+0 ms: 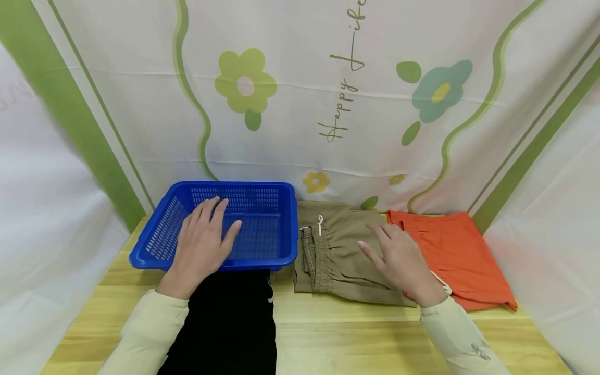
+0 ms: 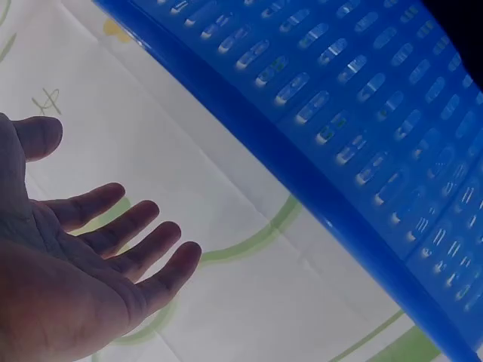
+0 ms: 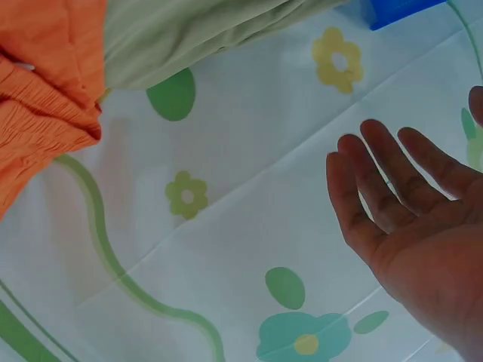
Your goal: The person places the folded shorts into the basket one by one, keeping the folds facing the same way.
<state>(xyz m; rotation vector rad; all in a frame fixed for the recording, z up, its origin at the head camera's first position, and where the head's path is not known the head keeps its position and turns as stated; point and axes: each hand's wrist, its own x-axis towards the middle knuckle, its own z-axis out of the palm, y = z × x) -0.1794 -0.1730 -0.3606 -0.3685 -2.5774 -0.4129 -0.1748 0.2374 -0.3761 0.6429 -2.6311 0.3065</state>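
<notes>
A blue plastic basket [image 1: 281,255] with slotted walls stands at the back left of the table. Over its left part hovers my left hand [image 1: 201,237], fingers loosely spread and holding nothing; the left wrist view shows the same hand [image 2: 90,256] apart from the basket's rim [image 2: 249,143]. Khaki pants [image 1: 347,260] with a gathered waistband and white drawstring lie folded right of the basket. My right hand [image 1: 400,255] is above their right side, its relaxed fingers gripping nothing. In the right wrist view that hand [image 3: 423,226] appears with palm and fingers bare.
An orange garment [image 1: 469,260] with a gathered edge and a pale cord lies folded at the right. Black cloth [image 1: 229,323] with a small white mark extends from the basket's front toward me, partly under my left forearm. A printed curtain [image 1: 290,140] hangs behind the wooden table [image 1: 337,344].
</notes>
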